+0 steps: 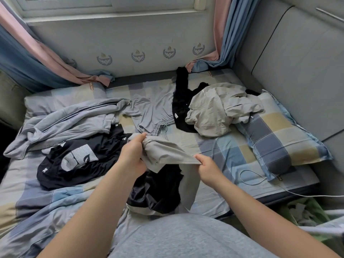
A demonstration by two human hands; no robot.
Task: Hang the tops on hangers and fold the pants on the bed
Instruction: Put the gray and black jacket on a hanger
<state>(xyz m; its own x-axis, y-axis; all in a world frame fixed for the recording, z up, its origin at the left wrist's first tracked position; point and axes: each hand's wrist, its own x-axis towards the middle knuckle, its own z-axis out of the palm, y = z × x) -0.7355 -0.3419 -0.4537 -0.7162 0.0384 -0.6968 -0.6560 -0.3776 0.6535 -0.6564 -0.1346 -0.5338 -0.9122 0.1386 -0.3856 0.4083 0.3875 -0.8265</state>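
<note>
Pinching a pale grey zip-edged cloth garment (167, 153), the curled fingers of the left hand (133, 156) and right hand (209, 169) hold it stretched between them. It hangs just above the checked bed sheet (225, 151), over a crumpled black garment (158, 190).

A checked pillow (279, 135) lies against the grey padded wall (297, 71). In front of the pillow trails a white cable (240, 177). Behind the pillow hang pink-and-blue curtains (229, 34), beside a window (111, 2).

I see a blue-beige checked bed sheet (219, 146), pink-blue curtains (221, 34), and a black white-printed top (74, 164) beside my grey garment (167, 151).
</note>
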